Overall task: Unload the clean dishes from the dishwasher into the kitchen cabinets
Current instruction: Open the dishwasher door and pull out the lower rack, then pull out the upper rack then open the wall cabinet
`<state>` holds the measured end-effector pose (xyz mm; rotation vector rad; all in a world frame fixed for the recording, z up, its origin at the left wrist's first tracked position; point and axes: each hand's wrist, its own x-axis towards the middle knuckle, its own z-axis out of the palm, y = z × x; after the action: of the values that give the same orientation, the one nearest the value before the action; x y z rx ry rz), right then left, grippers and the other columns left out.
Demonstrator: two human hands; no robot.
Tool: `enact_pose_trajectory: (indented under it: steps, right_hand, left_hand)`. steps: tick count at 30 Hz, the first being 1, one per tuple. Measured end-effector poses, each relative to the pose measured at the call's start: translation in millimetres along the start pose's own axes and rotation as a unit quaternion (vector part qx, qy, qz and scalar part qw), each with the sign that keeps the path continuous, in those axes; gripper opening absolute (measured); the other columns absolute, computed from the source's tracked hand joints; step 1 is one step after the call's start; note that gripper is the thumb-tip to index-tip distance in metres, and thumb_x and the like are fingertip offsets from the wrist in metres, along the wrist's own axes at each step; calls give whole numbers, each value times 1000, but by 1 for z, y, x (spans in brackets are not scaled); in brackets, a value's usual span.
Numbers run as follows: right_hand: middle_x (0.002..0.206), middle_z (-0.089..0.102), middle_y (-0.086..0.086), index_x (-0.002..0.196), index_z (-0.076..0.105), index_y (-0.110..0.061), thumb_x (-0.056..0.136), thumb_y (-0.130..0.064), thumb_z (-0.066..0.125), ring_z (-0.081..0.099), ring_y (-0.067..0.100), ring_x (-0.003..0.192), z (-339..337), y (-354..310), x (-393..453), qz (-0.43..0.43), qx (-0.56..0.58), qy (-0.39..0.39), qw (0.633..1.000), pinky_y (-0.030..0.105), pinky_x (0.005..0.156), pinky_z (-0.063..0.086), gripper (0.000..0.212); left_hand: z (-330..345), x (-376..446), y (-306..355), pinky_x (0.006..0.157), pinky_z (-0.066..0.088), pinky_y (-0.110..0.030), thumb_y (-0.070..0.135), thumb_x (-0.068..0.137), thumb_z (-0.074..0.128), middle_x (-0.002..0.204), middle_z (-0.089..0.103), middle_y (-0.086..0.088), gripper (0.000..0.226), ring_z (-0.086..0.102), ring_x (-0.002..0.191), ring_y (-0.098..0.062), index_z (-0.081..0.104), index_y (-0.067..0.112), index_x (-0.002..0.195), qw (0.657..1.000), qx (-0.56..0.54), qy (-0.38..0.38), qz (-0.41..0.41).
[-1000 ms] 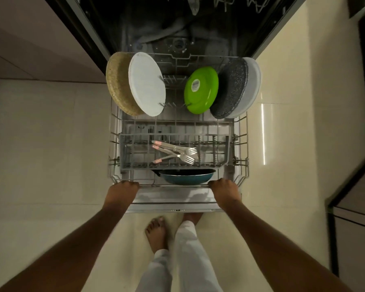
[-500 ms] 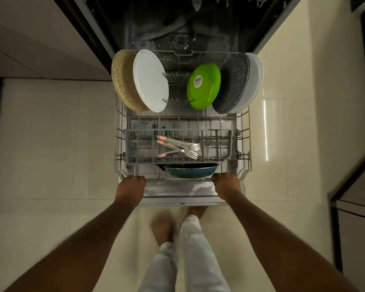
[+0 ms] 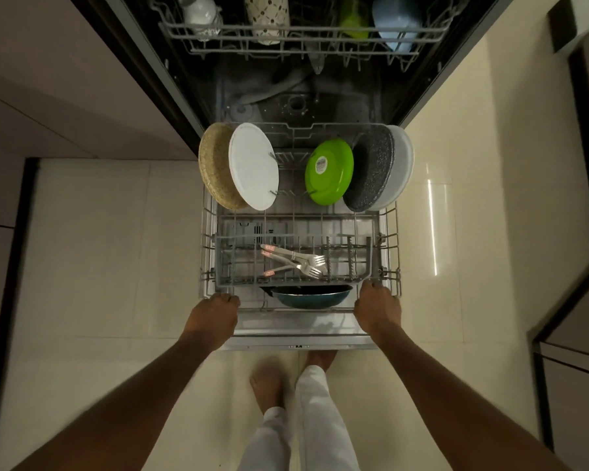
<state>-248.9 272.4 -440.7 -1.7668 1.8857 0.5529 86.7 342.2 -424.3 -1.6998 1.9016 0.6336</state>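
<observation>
Gripping the near front edge of the grey wire lower dishwasher rack (image 3: pixel 391 232), the left hand (image 3: pixel 215 314) curls its fingers over the rail at the left corner and the right hand (image 3: pixel 376 309) does the same at the right corner. Between the two hands, just inside the rail, a dark teal frying pan (image 3: pixel 312 296) stands on its edge. Behind it, three steel forks with small red labels on their handles (image 3: pixel 295 261) lie across the grey plastic cutlery basket (image 3: pixel 232 263). At the back of the rack the plates stand upright in the tines: a tan speckled plate (image 3: pixel 213 168) with a white plate (image 3: pixel 252 166) against it on the left, a bright green plate (image 3: pixel 330 171) near the middle, and a dark speckled plate (image 3: pixel 371 175) with a pale grey plate (image 3: pixel 402 164) behind it on the right. Above, inside the open dishwasher, the upper wire rack (image 3: pixel 303 32) holds cups and a pale blue vessel (image 3: pixel 395 20). Bare feet and white trouser legs (image 3: pixel 306 433) stand on cream floor tiles (image 3: pixel 116 249).
</observation>
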Motion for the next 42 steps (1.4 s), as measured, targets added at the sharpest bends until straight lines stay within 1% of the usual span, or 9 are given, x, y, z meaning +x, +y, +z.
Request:
enact_pose_trajectory:
  steps: [7, 12, 20, 23, 27, 29, 34, 38, 42]
  right_hand:
    - [145, 53, 13, 142, 51, -13, 95, -21, 63, 57, 31, 124, -95, -15, 29, -86, 26, 139, 986, 46, 101, 53, 49]
    - [149, 52, 8, 139, 56, -15, 86, -13, 68, 57, 34, 123, -187, -59, 61, -228, 82, 219, 945, 51, 101, 52, 54]
    - [164, 27, 27, 162, 21, -10, 90, -43, 61, 22, 44, 155, -344, -107, 137, -230, -10, 354, 907, 54, 125, 29, 89]
    - [140, 54, 27, 154, 38, -4, 93, -40, 64, 53, 47, 130, -382, -103, 182, -238, -52, 308, 920, 52, 108, 46, 76]
    - [121, 64, 28, 143, 47, -3, 103, -41, 53, 66, 49, 105, -384, -96, 212, -277, -89, 232, 928, 51, 81, 56, 56]
    - [119, 68, 25, 142, 51, -9, 105, -47, 48, 67, 47, 105, -381, -96, 210, -282, -86, 248, 923, 48, 81, 55, 53]
    - [129, 69, 17, 138, 63, -37, 100, -72, 38, 64, 39, 120, -392, -100, 213, -238, -102, 205, 944, 43, 90, 52, 58]
    - [119, 72, 10, 130, 68, -38, 79, -95, 15, 67, 35, 114, -397, -100, 214, -213, -103, 179, 955, 40, 83, 52, 92]
    - [114, 74, 4, 122, 71, -38, 92, -85, 32, 67, 32, 113, -390, -92, 204, -216, -113, 179, 953, 39, 83, 49, 69]
  left_hand:
    - [-93, 30, -13, 90, 51, -35, 21, 98, 50, 120, 64, -4, 27, 63, 109, -23, 61, 20, 123, 996, -11, 69, 51]
    - [-201, 59, -36, 78, 59, -42, 17, 91, 62, 120, 65, -9, 35, 67, 98, -33, 65, 15, 126, 972, -76, 218, 36]
    - [-339, 125, -74, 121, 32, -51, 26, 85, 69, 155, 30, -22, 88, 31, 146, -39, 22, 3, 156, 931, -8, 363, -33]
    - [-364, 155, -82, 122, 30, -53, 36, 93, 57, 156, 31, -25, 81, 32, 146, -42, 22, 0, 157, 941, -1, 336, -29]
    - [-380, 186, -85, 103, 46, -49, 66, 100, 28, 122, 62, -27, 77, 57, 116, -43, 56, -1, 126, 947, -2, 321, 6]
    - [-385, 195, -86, 92, 54, -46, 74, 98, 15, 103, 70, -23, 87, 66, 102, -40, 65, 4, 111, 944, -40, 328, -4]
    - [-388, 205, -88, 85, 54, -38, 83, 93, 11, 81, 73, -13, 88, 71, 91, -32, 71, 24, 121, 951, -42, 303, -45]
    - [-390, 199, -77, 82, 55, -41, 84, 93, 21, 87, 70, -18, 88, 68, 90, -36, 73, 14, 96, 947, -35, 309, -85]
    - [-377, 186, -63, 83, 50, -39, 72, 100, 33, 90, 74, -17, 73, 69, 93, -36, 73, 11, 92, 932, -38, 353, -74]
